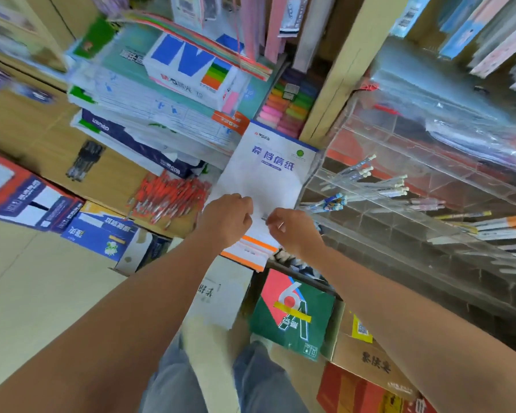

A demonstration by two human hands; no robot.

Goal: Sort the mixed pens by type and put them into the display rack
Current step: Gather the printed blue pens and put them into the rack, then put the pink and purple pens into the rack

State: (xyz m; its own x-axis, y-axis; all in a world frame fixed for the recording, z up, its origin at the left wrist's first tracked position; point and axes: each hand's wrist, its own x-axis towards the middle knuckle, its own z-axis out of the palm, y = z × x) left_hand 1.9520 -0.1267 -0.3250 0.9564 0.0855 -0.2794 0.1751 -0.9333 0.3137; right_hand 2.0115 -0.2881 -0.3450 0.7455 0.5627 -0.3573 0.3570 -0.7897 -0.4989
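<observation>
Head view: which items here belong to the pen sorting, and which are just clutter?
Job:
red pens
clear display rack
left hand
right hand

Clutter:
letter-paper pad
copy-paper ream
green box

Both hands [251, 222] over white pad [268, 174]

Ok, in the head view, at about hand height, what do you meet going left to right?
Heap of red pens → left hand → right hand → clear display rack → orange-capped pens in the rack.
</observation>
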